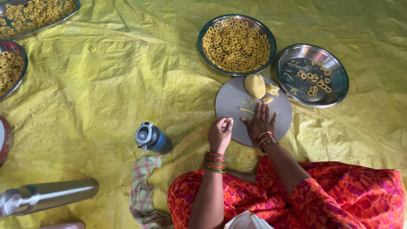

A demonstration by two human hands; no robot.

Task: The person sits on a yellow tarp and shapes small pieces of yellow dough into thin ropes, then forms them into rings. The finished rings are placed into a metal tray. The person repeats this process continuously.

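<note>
A round grey board (231,99) lies on the yellow sheet in front of me. My right hand (259,121) presses flat on it, fingers spread, over a thin strand of dough (246,110). My left hand (220,133) hovers at the board's near left edge with its fingers curled together; whether it pinches a bit of dough I cannot tell. A lump of yellow dough (255,85) and two smaller pieces (271,90) rest at the board's far side.
A steel plate (236,43) full of dough rings sits beyond the board; another plate (313,74) to the right holds a few rings. A blue bottle (152,138), checked cloth (143,186) and steel flask (46,196) lie at left. More ring plates (10,68) sit far left.
</note>
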